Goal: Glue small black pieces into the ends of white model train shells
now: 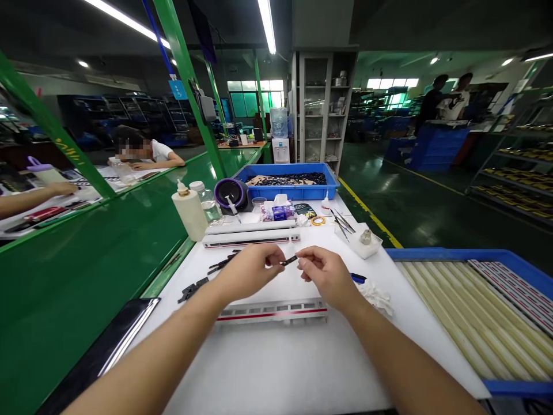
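White worktable [276, 363]: I get widest room along its near side; right edge borders blue tray [440, 252]. Blue tub [287, 192] with dark parts bounds far end. Model train-car shell [276, 314], red-striped, lies below hands. Left hand [250, 268] and right hand [324, 274] pinch opposite ends of small black part [289, 261], above table, apart from shell: unplaced, I judge. Loose black pieces [193, 289] at left remain, count unclear.

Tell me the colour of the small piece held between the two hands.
Black; the small piece shows best in the head view, the only one.
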